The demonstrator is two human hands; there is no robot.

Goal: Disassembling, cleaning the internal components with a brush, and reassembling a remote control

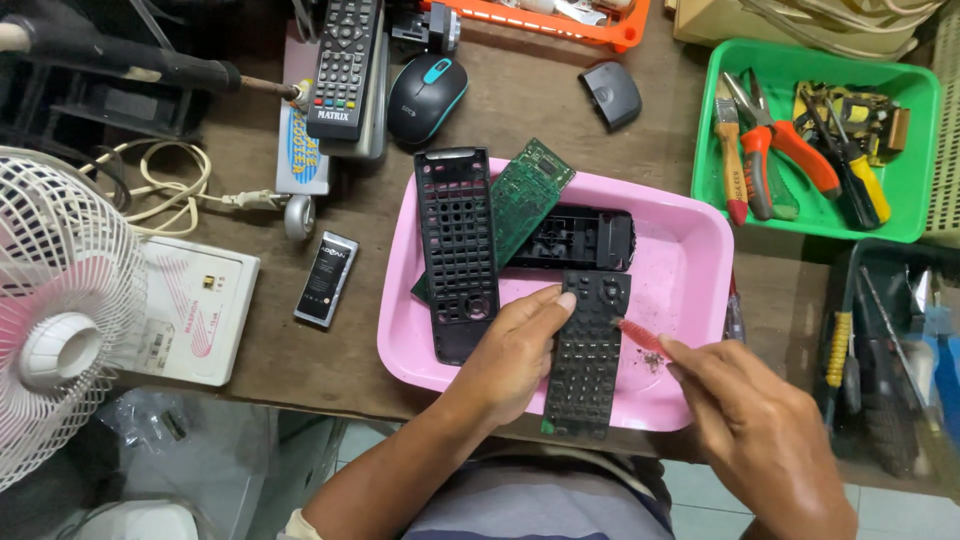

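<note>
My left hand point(512, 352) grips a black rubber keypad mat point(588, 352) of a remote control over the near edge of a pink tray point(690, 262). My right hand point(752, 420) pinches a small red brush point(640, 336), its bristles close to the mat's right edge. Inside the tray lie a black remote front shell point(457, 250) with empty button holes, a green circuit board point(525, 195) and a black back shell point(585, 238).
A green bin point(925, 155) at the right holds pliers and screwdrivers; a dark bin of tools sits below it. A remote point(345, 65), computer mouse point(427, 95), small battery point(327, 278), white box point(200, 310) and fan point(55, 310) occupy the wooden table's left side.
</note>
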